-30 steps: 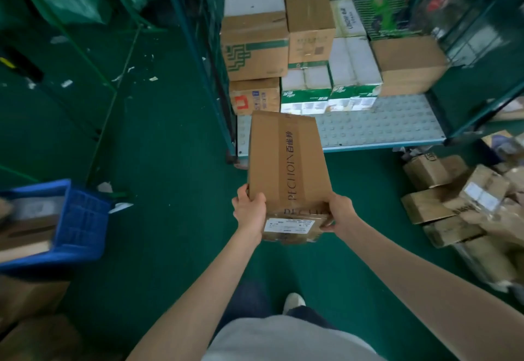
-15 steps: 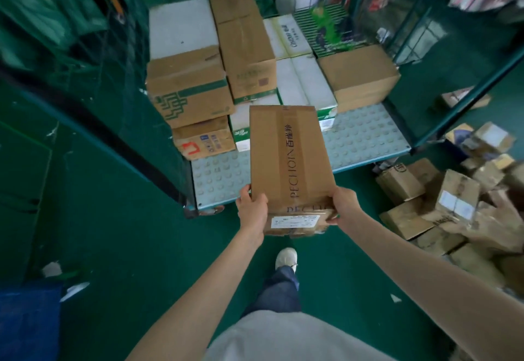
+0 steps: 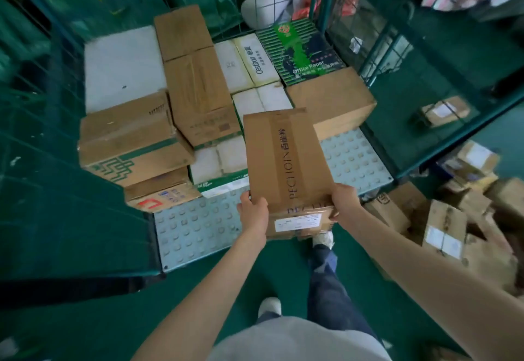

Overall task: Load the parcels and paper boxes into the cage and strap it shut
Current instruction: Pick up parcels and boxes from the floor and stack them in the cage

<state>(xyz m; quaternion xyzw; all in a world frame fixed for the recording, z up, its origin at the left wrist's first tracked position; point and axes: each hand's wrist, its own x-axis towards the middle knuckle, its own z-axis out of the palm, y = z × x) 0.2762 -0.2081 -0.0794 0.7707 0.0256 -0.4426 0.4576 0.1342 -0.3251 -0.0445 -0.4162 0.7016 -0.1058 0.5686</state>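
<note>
Left hand [image 3: 253,213]: curled round the near left corner of the brown box [image 3: 286,162].
Right hand [image 3: 344,201]: grips the near right corner.
Brown box: held level between both hands, above the cage floor [image 3: 195,230].
Ahead of the hands: stacked boxes [image 3: 198,91].
Right of the right hand: loose parcels [image 3: 445,227].

The cage [image 3: 51,179] is open on its near side, and the way in runs over the front edge of the studded floor plate [image 3: 192,230]. This plate lies bare along the front strip and in the right front corner. Behind it, stacked boxes block the floor: the green-patterned carton [image 3: 127,139] on the left, the tall brown box [image 3: 198,91] in the middle, and the low brown box [image 3: 329,97] on the right. Mesh closes the left side. The held carton [image 3: 286,162], gripped by the left hand [image 3: 253,213] and right hand [image 3: 346,199], hangs over the middle of the strip. Loose parcels [image 3: 445,219] crowd the ground on the right.
</note>
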